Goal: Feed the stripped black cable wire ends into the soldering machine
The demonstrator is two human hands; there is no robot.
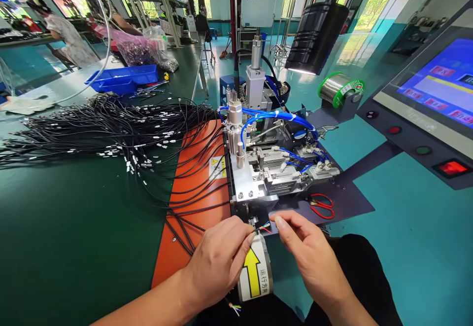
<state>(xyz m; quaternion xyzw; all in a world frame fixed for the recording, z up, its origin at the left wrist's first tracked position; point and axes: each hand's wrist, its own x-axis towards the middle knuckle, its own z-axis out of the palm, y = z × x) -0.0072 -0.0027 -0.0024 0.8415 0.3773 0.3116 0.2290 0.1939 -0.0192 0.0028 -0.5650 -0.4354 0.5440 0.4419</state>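
Note:
My left hand [218, 259] is closed in a pinch on a thin black cable whose stripped coloured wire ends [264, 227] stick out to the right. My right hand [306, 247] is closed too, its fingertips pinching those wire ends. Both hands sit just in front of a metal fixture machine [269, 173] with blue air hoses. Under my left hand a white round part with a yellow arrow label [254, 271] shows. The cable's other end hangs below my left wrist.
A big bundle of black cables [92, 133] spreads over the green bench and orange mat [195, 188]. Red scissors [322, 205] lie right of the machine. A solder spool [340, 88], control panel with screen [436, 94], blue tray [123, 77] and another person [62, 32] are behind.

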